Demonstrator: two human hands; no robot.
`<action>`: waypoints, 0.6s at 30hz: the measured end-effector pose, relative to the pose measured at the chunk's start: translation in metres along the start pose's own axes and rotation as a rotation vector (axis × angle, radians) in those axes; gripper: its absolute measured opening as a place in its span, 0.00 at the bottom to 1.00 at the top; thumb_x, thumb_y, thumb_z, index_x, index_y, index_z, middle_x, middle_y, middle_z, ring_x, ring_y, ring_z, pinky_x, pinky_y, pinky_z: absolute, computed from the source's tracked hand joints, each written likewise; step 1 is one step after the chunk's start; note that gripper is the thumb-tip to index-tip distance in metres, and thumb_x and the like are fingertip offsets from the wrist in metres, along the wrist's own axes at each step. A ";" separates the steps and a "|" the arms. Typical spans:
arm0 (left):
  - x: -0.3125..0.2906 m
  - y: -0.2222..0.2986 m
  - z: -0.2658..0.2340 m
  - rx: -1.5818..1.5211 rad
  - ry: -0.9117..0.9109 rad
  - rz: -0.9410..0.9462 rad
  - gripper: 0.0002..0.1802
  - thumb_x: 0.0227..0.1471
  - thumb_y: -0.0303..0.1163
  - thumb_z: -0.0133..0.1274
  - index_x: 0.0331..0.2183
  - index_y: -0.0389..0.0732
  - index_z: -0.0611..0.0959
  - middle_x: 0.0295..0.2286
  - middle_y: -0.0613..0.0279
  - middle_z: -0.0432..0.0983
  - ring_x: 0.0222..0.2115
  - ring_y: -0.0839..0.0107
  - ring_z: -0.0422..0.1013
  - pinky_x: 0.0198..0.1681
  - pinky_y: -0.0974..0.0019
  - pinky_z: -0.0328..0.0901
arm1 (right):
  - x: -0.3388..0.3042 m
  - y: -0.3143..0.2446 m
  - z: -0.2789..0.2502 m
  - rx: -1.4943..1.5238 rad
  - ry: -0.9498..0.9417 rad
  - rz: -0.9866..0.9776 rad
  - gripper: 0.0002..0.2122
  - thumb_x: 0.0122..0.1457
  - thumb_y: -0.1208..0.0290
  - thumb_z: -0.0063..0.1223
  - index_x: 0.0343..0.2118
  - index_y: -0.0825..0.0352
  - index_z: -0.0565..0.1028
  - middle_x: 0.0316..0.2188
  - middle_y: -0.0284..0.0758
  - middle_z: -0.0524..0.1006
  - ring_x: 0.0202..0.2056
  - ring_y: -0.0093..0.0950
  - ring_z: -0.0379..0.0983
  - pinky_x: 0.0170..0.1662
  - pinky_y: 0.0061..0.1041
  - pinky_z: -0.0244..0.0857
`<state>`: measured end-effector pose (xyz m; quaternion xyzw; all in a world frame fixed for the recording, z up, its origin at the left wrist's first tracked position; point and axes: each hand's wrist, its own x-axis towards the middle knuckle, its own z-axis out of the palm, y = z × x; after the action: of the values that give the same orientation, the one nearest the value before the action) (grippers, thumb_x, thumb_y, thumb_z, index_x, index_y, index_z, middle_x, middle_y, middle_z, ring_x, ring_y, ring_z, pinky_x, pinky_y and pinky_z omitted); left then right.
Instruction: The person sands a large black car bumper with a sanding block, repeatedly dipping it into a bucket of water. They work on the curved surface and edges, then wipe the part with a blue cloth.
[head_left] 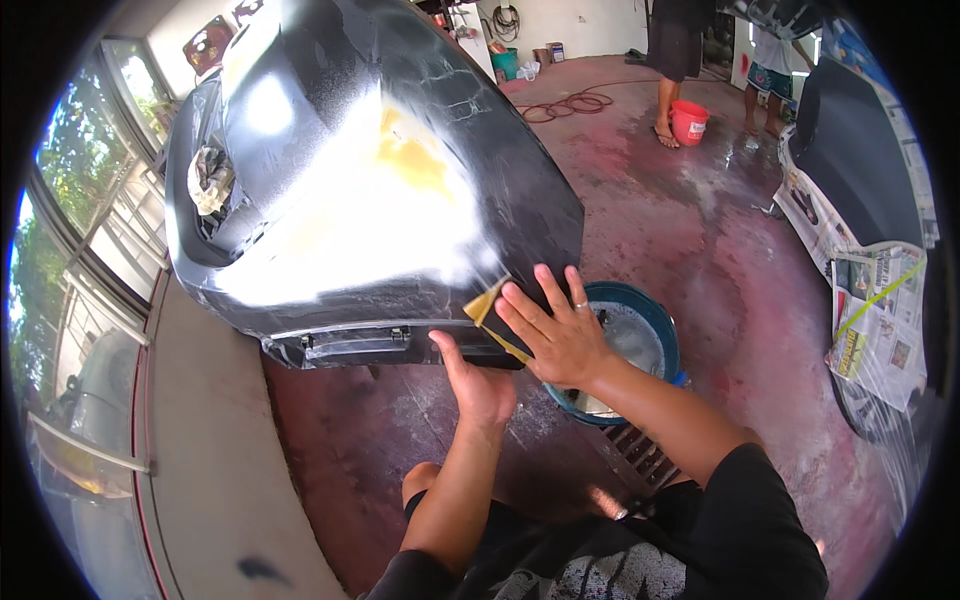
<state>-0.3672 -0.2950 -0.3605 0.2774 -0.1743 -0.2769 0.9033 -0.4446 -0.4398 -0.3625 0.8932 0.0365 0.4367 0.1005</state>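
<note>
A dark car bumper (290,190) with a white primed area and yellowish filler patch fills the upper left. My right hand (560,335) lies over its lower right corner, fingers stretched out. Under those fingers, a folded yellow-brown piece of sandpaper (483,303) sticks out against the surface. At the bumper's bottom edge is my left hand (482,390), thumb up on the near side and the other fingers hidden behind it. Beside my right forearm stands a teal tub (668,335) of cloudy, sudsy water.
A newspaper-masked dark panel (850,150) stands at the right. Farther back are a red bucket (689,122), two people's legs (672,90) and a coiled red hose (570,103) on the stained floor. A drain grate (640,455) lies below the tub. Windows and a ledge (210,430) line the left.
</note>
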 end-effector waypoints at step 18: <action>-0.010 0.008 0.023 -0.022 0.082 -0.022 0.49 0.66 0.73 0.32 0.72 0.47 0.60 0.71 0.61 0.55 0.72 0.61 0.51 0.74 0.48 0.48 | 0.104 -0.021 -0.033 0.282 0.093 0.136 0.37 0.65 0.50 0.55 0.73 0.63 0.62 0.76 0.39 0.56 0.77 0.46 0.45 0.75 0.60 0.30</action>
<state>-0.3821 -0.2929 -0.3393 0.2806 -0.1310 -0.2768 0.9096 -0.4060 -0.3988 -0.2674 0.8777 0.0414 0.4739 -0.0575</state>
